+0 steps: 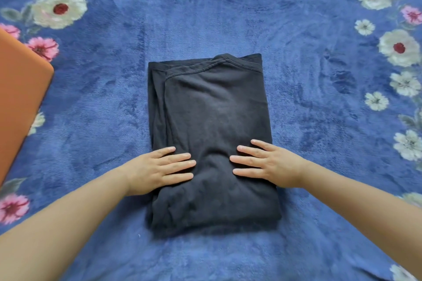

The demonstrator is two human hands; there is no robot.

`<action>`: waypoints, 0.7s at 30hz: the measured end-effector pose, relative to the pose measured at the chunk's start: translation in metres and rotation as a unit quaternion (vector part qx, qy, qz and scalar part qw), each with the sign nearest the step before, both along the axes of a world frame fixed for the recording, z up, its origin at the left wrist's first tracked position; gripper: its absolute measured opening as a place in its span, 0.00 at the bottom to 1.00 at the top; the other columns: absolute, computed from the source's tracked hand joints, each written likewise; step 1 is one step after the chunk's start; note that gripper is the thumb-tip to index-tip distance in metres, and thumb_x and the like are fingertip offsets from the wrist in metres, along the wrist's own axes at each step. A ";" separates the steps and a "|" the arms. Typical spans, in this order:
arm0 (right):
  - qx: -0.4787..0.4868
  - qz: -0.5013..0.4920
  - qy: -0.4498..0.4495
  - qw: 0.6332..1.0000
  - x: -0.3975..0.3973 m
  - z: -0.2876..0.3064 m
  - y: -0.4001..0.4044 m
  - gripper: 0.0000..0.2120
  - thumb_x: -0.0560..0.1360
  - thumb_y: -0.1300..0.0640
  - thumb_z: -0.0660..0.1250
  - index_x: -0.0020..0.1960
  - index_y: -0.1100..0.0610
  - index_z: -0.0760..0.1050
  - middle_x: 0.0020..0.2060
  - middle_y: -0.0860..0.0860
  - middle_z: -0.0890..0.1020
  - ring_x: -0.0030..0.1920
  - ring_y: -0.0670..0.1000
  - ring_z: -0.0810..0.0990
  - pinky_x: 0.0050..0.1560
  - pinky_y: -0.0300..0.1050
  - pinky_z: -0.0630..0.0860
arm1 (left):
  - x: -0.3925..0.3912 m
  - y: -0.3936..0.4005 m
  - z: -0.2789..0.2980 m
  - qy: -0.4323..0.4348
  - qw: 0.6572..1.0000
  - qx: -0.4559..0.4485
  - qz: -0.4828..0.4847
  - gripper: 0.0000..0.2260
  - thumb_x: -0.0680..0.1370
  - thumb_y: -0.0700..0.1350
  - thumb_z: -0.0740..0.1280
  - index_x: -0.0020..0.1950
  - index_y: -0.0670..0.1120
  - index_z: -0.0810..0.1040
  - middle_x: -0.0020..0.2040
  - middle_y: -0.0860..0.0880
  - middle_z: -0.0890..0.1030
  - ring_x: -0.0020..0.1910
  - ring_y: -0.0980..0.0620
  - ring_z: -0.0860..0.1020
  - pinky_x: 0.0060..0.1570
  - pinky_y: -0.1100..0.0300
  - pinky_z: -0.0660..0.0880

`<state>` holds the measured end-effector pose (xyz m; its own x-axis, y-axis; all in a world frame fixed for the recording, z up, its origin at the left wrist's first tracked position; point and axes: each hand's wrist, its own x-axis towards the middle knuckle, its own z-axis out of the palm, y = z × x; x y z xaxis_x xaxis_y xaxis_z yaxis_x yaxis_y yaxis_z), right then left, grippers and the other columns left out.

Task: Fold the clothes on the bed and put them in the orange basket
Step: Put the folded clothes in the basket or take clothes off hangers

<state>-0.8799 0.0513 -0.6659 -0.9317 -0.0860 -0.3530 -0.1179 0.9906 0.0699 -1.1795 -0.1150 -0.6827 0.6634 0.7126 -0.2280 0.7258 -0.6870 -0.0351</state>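
A folded black T-shirt (211, 139) mid-bedspread (308, 75) is pressed by flat left hand (157, 169) and right hand (269, 166); presumably the orange basket (20, 97) is seen at the left edge.

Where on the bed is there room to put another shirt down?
Bare blue blanket lies beyond the folded dark garment, and to its right before the flower border. On its left, room narrows toward the orange basket. Left hand and right hand press the garment.

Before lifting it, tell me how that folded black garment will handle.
The folded black cotton garment looks soft and creased, so it will probably sag and unfold if lifted by one edge. It likely won't slide easily on the plush blue floral blanket.
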 end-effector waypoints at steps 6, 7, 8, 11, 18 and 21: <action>-0.122 -0.091 -0.057 0.987 -0.014 0.023 -0.004 0.37 0.61 0.61 0.71 0.69 0.48 0.67 0.68 0.45 0.70 0.70 0.47 0.65 0.70 0.49 0.56 | 0.016 -0.005 0.017 -0.102 0.974 -0.100 0.176 0.36 0.54 0.34 0.66 0.61 0.54 0.69 0.65 0.54 0.74 0.69 0.50 0.67 0.68 0.62 0.50; -0.204 -0.155 -0.086 0.963 -0.016 0.032 -0.002 0.36 0.64 0.64 0.68 0.70 0.47 0.66 0.70 0.42 0.66 0.72 0.43 0.57 0.73 0.44 0.47 | 0.018 -0.008 0.024 -0.174 0.948 -0.098 0.248 0.34 0.59 0.31 0.63 0.62 0.52 0.69 0.66 0.58 0.71 0.69 0.51 0.68 0.66 0.67 0.52; -0.303 -0.238 -0.106 0.917 -0.018 0.042 0.001 0.34 0.66 0.67 0.63 0.69 0.46 0.66 0.70 0.40 0.65 0.71 0.38 0.53 0.73 0.39 0.44 | 0.022 -0.006 0.036 -0.221 0.910 -0.122 0.330 0.30 0.67 0.28 0.61 0.65 0.49 0.69 0.66 0.60 0.69 0.70 0.52 0.65 0.62 0.72 0.56; -0.486 -0.440 -0.032 0.754 -0.028 0.070 0.016 0.21 0.73 0.65 0.62 0.54 0.40 0.78 0.54 0.40 0.76 0.53 0.28 0.70 0.57 0.28 0.64 | 0.019 0.012 0.058 -0.334 0.722 -0.236 0.559 0.10 0.77 0.31 0.61 0.54 0.42 0.72 0.52 0.52 0.73 0.54 0.52 0.72 0.58 0.68 0.67; -0.581 -0.642 0.248 0.435 -0.070 0.067 0.066 0.04 0.70 0.58 0.71 0.44 0.56 0.78 0.40 0.49 0.83 0.42 0.48 0.81 0.46 0.41 0.76 | -0.007 0.084 0.079 -0.659 0.359 -0.218 0.624 0.06 0.79 0.40 0.60 0.51 0.46 0.76 0.43 0.55 0.83 0.43 0.59 0.80 0.48 0.65 0.76; -0.469 -0.719 0.235 0.456 -0.083 0.042 0.071 0.04 0.75 0.56 0.65 0.48 0.56 0.75 0.42 0.51 0.79 0.44 0.50 0.78 0.39 0.38 0.73 | -0.013 0.100 0.065 -0.645 0.365 -0.171 0.649 0.13 0.75 0.47 0.67 0.57 0.45 0.73 0.56 0.47 0.79 0.53 0.52 0.78 0.57 0.57 0.73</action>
